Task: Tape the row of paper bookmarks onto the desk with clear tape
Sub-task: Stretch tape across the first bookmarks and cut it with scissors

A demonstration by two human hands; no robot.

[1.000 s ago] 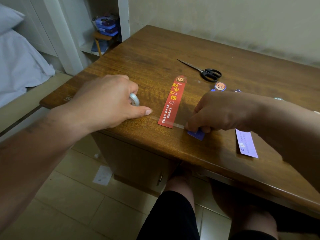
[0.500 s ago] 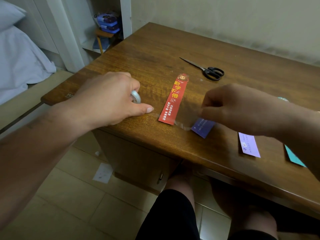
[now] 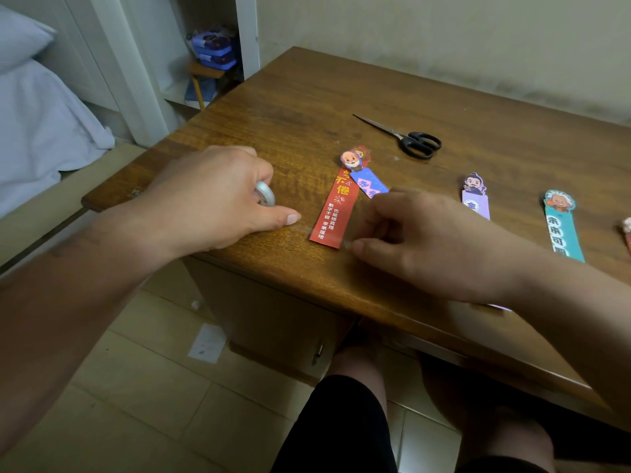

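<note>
Dim, warm, yellowish indoor light, soft and even. Throws only faint, diffuse shadows beneath the left hand (image 3: pixel 211 199) and right hand (image 3: pixel 426 240) onto the desk (image 3: pixel 307 97). Leaves a dull sheen on the wood. Blurs both hands slightly; smears the forearms near the corners. Bows straight lines outward at the edges, wide-angle fashion.

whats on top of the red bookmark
A blue bookmark lies tilted over the red bookmark's top, hiding its upper characters. A clear tape strip seems to cross its bottom end. The right hand covers the blue one's lower end.
</note>
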